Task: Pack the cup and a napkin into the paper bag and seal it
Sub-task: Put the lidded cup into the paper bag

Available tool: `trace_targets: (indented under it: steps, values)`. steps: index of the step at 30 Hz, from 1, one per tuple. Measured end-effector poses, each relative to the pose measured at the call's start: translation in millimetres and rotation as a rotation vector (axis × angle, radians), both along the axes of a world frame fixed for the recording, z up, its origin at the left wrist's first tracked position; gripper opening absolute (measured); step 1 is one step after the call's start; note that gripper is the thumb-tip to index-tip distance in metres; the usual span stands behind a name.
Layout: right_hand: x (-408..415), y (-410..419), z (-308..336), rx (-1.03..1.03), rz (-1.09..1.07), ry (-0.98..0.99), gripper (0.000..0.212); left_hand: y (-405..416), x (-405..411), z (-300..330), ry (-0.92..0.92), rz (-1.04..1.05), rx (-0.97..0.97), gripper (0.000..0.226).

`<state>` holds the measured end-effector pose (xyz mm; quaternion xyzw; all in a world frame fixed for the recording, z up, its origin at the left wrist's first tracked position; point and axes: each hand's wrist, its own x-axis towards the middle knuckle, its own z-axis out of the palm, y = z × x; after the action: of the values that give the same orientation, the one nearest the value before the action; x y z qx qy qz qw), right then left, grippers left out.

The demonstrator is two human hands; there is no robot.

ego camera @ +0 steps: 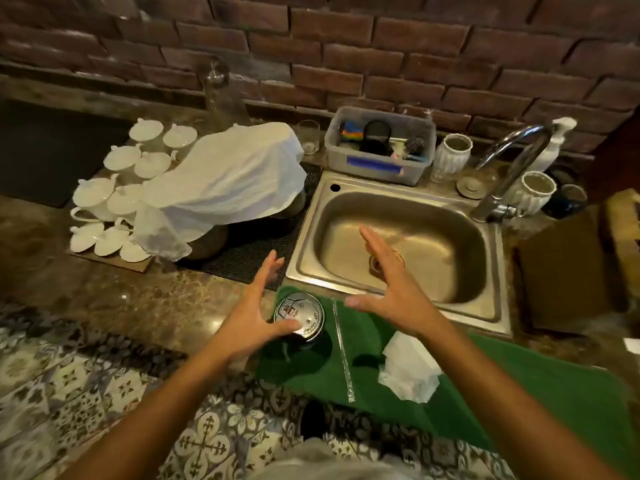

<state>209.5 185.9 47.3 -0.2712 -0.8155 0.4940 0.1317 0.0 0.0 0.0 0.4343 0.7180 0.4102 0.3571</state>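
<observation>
1. The left hand (258, 308) hovered spread wide, gripping nothing, its thumb tip over the near-left rim of the lidded cup (300, 320).
2. The cup stood on the green mat (519, 386), between both hands.
3. A wrapped straw (343, 351) lay just right of it.
4. The right hand (391, 289) was splayed, empty, above the sink's (485, 306) near edge.
5. The napkin (410, 370) lay crumpled near that wrist.

Green mat (519, 393) lies open to my right; wrapped straw (341, 351) bars the gap between cup (299, 317) and napkin (410, 368); sink (491, 271) drops beyond.
</observation>
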Motion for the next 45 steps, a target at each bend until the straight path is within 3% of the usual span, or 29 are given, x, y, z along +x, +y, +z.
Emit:
trace_targets:
  steps: [3,8,13,19,30,37,45]
  values:
    - [-9,-25,-23,-0.038,0.069,-0.101,0.107,-5,7,-14,-0.117,-0.031,-0.055,0.125]
    - [-14,-59,-59,-0.15,0.089,-0.178,0.095,-10,18,-32,-0.144,-0.037,-0.1,0.095]
    - [-20,-80,-66,-0.309,0.024,-0.183,0.082,-9,-7,-31,-0.171,-0.222,-0.183,0.096]
    - [-24,-80,-59,-0.366,-0.003,-0.173,0.084,-1,-15,-14,-0.128,-0.263,-0.155,0.091]
    - [4,-76,6,-0.257,-0.17,-0.032,0.082,33,-2,64,-0.135,-0.381,-0.004,0.088]
    - [67,-54,32,-0.127,-0.254,0.04,0.093,79,58,93,-0.106,-0.533,0.057,0.085]
    - [162,-20,35,-0.136,-0.348,0.164,0.08,125,156,104,-0.106,-0.547,0.085,0.086]
